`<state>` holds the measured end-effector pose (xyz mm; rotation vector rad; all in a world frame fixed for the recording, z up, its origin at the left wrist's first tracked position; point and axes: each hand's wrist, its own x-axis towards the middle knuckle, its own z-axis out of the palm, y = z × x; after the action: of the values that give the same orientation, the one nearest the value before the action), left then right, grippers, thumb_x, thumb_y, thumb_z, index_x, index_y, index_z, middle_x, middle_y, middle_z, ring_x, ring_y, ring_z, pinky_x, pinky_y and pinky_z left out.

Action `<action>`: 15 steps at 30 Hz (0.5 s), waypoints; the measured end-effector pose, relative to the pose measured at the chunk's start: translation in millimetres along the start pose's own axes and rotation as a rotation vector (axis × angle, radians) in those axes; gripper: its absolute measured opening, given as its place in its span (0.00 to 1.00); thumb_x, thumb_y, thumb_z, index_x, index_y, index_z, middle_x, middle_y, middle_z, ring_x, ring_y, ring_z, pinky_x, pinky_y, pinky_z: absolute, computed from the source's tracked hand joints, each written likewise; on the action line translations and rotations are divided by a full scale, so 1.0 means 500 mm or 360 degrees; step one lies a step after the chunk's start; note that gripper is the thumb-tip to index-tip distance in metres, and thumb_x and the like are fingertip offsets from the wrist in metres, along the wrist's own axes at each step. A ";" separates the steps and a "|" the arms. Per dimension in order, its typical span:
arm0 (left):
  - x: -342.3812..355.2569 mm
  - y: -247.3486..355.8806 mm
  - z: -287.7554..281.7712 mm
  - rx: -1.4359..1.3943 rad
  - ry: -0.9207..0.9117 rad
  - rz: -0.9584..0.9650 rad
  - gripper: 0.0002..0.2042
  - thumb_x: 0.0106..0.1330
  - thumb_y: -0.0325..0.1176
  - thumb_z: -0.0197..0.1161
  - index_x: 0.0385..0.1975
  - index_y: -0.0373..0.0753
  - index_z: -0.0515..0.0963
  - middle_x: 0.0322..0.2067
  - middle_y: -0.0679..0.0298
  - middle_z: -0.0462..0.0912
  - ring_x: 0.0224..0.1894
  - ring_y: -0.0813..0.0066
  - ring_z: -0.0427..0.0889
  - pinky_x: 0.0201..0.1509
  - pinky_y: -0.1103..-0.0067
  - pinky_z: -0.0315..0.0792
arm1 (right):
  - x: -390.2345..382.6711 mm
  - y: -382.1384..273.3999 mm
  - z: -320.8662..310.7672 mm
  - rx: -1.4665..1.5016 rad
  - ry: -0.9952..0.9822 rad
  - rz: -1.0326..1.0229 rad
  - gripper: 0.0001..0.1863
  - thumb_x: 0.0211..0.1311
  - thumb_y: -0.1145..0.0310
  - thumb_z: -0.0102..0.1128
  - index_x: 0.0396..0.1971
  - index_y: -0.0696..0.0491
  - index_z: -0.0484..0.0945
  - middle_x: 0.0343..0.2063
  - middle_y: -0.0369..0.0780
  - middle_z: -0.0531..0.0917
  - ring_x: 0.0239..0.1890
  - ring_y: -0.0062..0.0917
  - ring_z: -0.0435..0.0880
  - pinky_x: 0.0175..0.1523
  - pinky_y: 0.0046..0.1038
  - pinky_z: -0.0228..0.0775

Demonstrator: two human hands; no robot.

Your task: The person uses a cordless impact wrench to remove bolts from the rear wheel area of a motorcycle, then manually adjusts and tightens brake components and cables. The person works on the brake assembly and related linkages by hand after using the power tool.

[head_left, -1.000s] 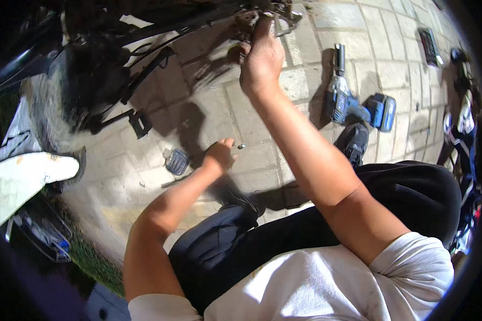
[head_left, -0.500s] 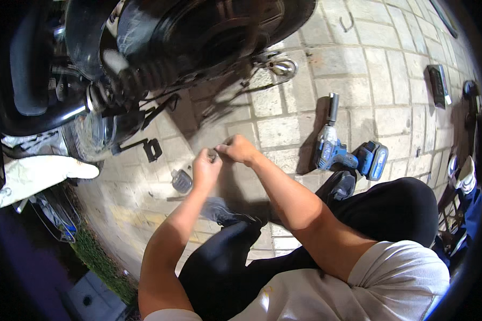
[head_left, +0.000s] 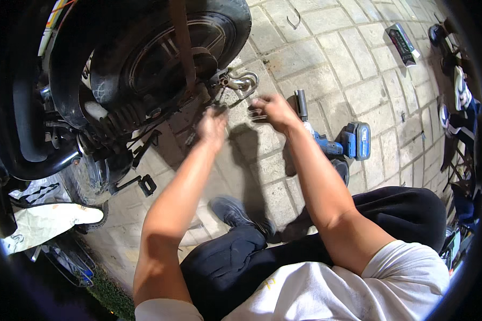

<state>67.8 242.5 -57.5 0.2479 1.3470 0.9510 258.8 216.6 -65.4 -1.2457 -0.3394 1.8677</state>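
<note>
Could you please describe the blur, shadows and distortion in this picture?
Head view: left hand and right hand look blurred, the blue power tool sharper; head view: a dark shadow crosses the paving between the forearms; head view: paving lines bend toward the rim, and the corners are black.

Blk box (head_left: 402,45) lies on pavers (head_left: 366,92) upper R, wht sheet (head_left: 51,222) far L.
</note>
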 end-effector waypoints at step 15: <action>0.094 0.013 0.034 -0.1377 -0.0819 -0.0094 0.26 0.65 0.56 0.40 0.55 0.46 0.69 0.57 0.58 0.68 0.61 0.54 0.62 0.61 0.47 0.52 | 0.212 -0.225 0.051 -0.1103 -0.0495 -0.0133 0.10 0.61 0.61 0.61 0.33 0.54 0.81 0.28 0.33 0.82 0.30 0.15 0.80 0.32 0.19 0.74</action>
<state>76.9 285.5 -82.2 -0.2044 0.4001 1.2293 276.7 371.6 -50.0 -1.3333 -1.2700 1.9348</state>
